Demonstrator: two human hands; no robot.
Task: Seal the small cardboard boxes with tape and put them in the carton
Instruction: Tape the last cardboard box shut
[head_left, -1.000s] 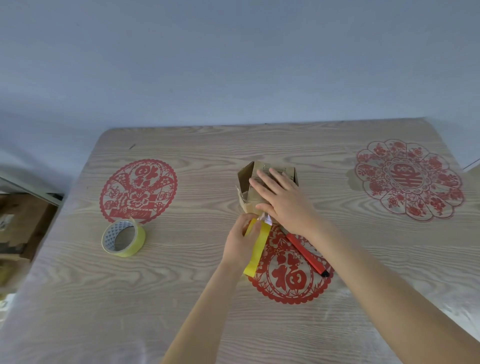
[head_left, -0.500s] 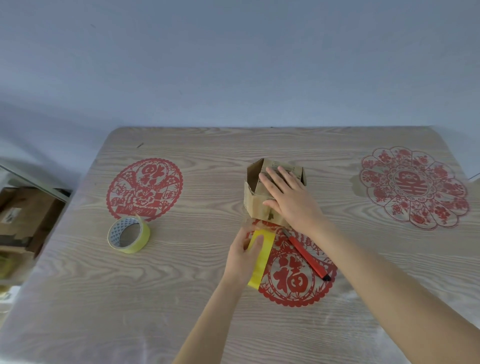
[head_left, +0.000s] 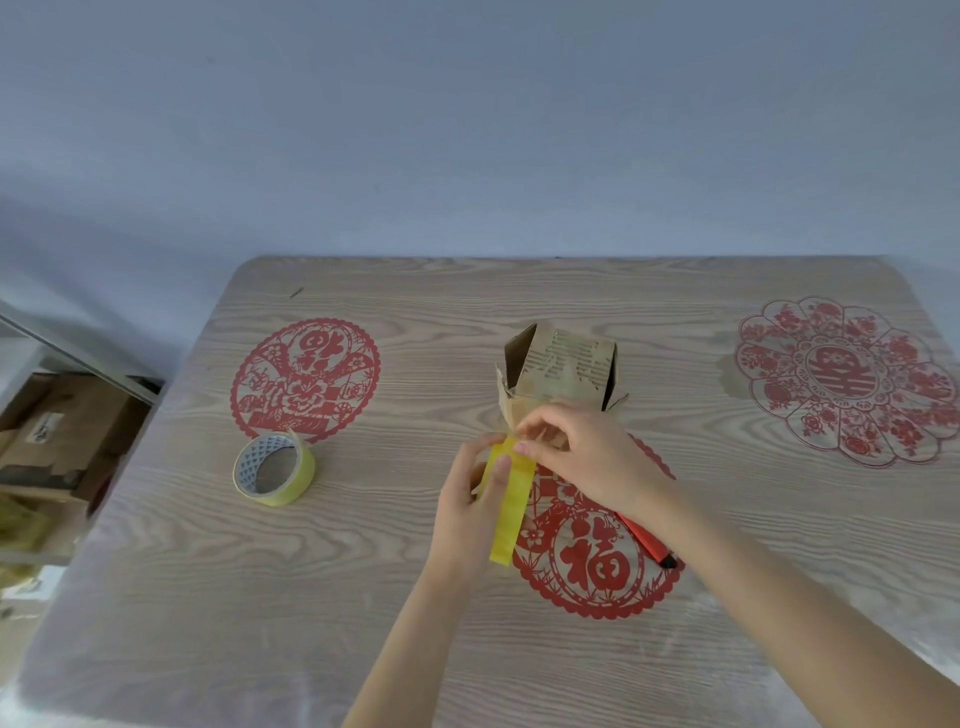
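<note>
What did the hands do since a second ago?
The right hand came off the top of the small cardboard box, moved back toward the person, and now pinches the upper end of the yellow tape strip. The left hand still holds that strip. The tape roll and red pen stayed put.

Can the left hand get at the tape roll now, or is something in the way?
Probably yes: the tape roll lies on the table left of the left hand, nothing between; but that hand holds the yellow strip.
</note>
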